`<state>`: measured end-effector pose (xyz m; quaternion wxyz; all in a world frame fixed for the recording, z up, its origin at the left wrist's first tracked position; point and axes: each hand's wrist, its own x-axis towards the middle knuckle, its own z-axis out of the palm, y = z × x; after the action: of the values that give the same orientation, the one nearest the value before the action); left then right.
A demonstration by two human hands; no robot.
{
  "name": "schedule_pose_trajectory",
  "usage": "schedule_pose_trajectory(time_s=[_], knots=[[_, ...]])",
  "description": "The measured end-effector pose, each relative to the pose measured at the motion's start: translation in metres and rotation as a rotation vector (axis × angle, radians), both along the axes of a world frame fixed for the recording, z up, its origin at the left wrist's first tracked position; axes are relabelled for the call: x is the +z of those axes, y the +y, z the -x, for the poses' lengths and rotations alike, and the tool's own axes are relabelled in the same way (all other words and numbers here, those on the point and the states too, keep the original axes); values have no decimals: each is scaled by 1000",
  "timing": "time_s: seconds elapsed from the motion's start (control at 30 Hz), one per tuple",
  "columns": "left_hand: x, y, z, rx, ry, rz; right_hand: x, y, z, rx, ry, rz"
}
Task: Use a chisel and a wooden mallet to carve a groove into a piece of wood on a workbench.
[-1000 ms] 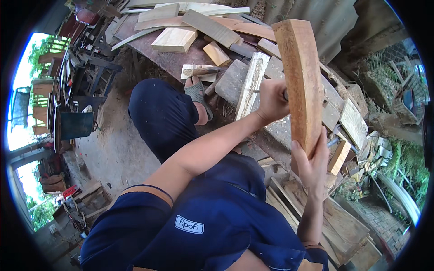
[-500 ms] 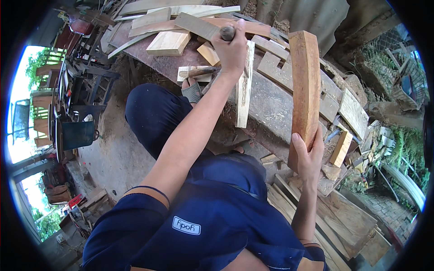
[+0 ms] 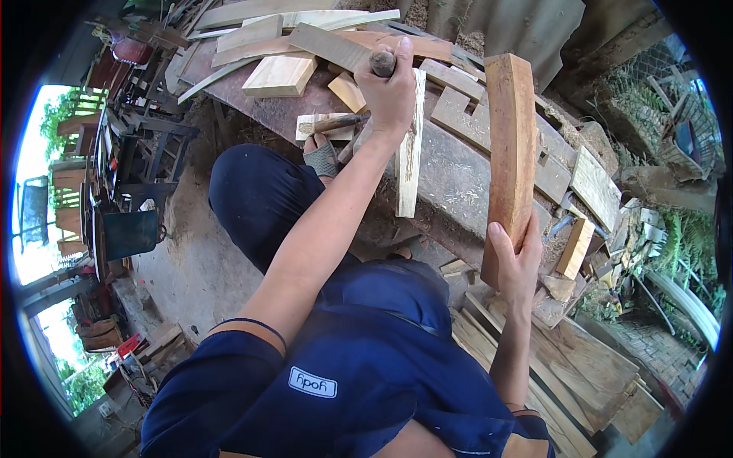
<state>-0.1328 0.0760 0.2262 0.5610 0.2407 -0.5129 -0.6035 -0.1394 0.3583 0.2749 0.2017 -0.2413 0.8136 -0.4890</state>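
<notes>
My left hand [image 3: 388, 95] is wrapped round an upright round wooden handle [image 3: 382, 63], whose end points up at me; the tool's lower part is hidden beneath the fist. Just below that fist lies a pale, narrow wood strip [image 3: 409, 164] with a rough, worked face. In my right hand [image 3: 518, 256] is a long, thick, slightly curved wooden block [image 3: 511, 137], gripped near its lower end and held up over the bench's right side. Left of my left wrist, another wooden-handled tool [image 3: 340, 122] rests across a small pale block [image 3: 307, 131].
Boards and offcuts, including a pale thick block [image 3: 281, 74], lie along the far side of the bench [image 3: 450, 172]. Notched boards [image 3: 463, 118] sit between my hands. A sandalled foot [image 3: 322, 159] is beside the bench edge. Planks [image 3: 588, 366] lie at lower right.
The scene sits very slightly further left in view. Both hands keep their grips, with little visible movement of the handle or the curved block.
</notes>
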Motion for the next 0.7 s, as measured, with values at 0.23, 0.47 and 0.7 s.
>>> schedule_pose_trajectory(time_s=[0.23,0.47,0.7], knots=[[-4,-2,-4,7,-44,69,-3,-3,1,12,-19,-9],[-4,3,-3,12,-68,59,-1,-8,3,22,-18,-20],[1,14,1,22,-150,76,-2,-15,12,54,12,32]])
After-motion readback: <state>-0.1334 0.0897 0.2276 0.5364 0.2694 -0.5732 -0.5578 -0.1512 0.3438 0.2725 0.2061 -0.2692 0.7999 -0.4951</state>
